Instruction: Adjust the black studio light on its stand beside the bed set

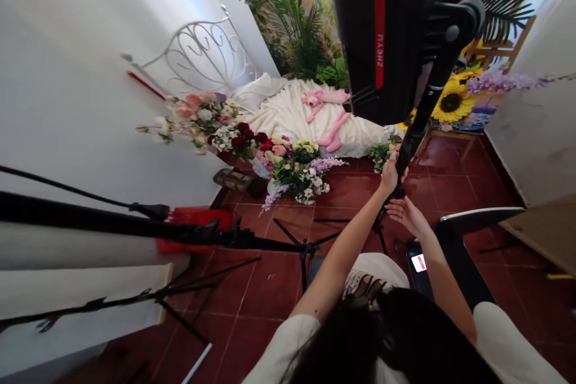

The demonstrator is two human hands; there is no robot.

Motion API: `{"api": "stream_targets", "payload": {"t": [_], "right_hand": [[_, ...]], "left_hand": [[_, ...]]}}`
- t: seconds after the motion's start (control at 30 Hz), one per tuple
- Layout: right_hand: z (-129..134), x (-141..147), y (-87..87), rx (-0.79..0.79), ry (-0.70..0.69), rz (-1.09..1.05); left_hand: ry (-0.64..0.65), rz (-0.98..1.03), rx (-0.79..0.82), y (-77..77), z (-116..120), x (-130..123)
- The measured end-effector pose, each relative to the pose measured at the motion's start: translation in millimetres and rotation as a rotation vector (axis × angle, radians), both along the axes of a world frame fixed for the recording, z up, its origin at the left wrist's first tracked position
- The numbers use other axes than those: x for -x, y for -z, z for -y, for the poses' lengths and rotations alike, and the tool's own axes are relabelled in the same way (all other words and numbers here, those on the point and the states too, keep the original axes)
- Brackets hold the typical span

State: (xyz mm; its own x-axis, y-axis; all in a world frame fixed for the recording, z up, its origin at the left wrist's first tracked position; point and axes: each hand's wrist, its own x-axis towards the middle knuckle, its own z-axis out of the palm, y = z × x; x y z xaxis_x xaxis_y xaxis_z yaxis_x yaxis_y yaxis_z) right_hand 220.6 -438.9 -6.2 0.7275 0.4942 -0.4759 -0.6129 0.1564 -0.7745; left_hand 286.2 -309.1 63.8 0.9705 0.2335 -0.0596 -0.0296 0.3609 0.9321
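My left hand (392, 175) is wrapped round the black pole of a light stand (418, 117), just below the lamp. A large black studio light (382, 60) with a red ZHEYU label is mounted at the top of this stand, very near the camera. Slightly lower, my right hand (407, 216) is beside the pole, its fingers loosely bent and apart. I see nothing held in it. Whether its fingertips touch the pole or the dark fitting there, I cannot tell. The stand's foot is partly hidden behind my arms.
Black tripod stands (265, 242) reach across the left side. A black chair (463, 264) is close on the right. Ahead, a pink plush toy (330, 99) lies on white cloth (288, 114), with artificial flowers (279, 156) in front and sunflowers (452, 101) at right.
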Motion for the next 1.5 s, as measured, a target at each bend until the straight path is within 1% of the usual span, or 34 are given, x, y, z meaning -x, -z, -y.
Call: {"api": "stream_targets", "payload": {"t": [0.07, 0.13, 0.23, 0.3, 0.4, 0.53, 0.7, 0.8, 0.93, 1.03, 1.1, 1.3, 1.4, 1.47, 1.5], "right_hand": [[-13, -1, -3.6, -0.038, -0.010, -0.018], [-21, -2, -6.0, -0.066, -0.006, -0.032], [-26, -2, -6.6, -0.117, 0.017, -0.071], [-26, -2, -6.4, -0.179, 0.044, -0.127], [-26, -2, -8.6, -0.350, 0.110, -0.264], [-31, 4, -15.9, -0.599, 0.203, -0.421], [-37, 7, -23.6, -0.778, 0.236, -0.505], [-36, 5, -24.8, -0.929, 0.205, -0.537], [-31, 3, -22.3, -1.115, 0.064, -0.597], [-31, 6, -19.6, -1.208, -0.029, -0.639], [-34, 9, -18.3, -1.257, -0.056, -0.636], [-50, 14, -18.0, -1.401, -0.047, -0.525], [-53, 14, -18.8, -1.468, -0.053, -0.534], [-52, 11, -19.8, -1.444, -0.016, -0.552], [-51, 9, -20.5, -1.398, 0.029, -0.548]], "left_hand": [[0.031, 0.042, 0.008, -1.2, 0, 2], [0.018, 0.061, 0.025, -3.5, -1, 3], [-0.013, 0.053, 0.038, -8.3, 0, 5], [-0.017, 0.044, 0.042, -11.3, 0, 6], [-0.027, 0.033, 0.069, -13.5, 1, 8], [-0.035, 0.019, 0.107, -13.6, 2, 7], [-0.050, 0.032, 0.111, -14.4, 4, 6], [-0.057, 0.040, 0.097, -14.6, 5, 6], [-0.054, 0.052, 0.083, -13.6, 4, 6], [-0.035, 0.054, 0.103, -12.3, 2, 5], [-0.024, 0.057, 0.122, -11.1, 2, 3], [-0.010, 0.105, 0.144, -6.7, 2, 1], [-0.014, 0.098, 0.151, -6.0, 3, 1], [-0.018, 0.084, 0.153, -6.3, 3, 0], [-0.021, 0.077, 0.151, -6.6, 3, -1]]}}
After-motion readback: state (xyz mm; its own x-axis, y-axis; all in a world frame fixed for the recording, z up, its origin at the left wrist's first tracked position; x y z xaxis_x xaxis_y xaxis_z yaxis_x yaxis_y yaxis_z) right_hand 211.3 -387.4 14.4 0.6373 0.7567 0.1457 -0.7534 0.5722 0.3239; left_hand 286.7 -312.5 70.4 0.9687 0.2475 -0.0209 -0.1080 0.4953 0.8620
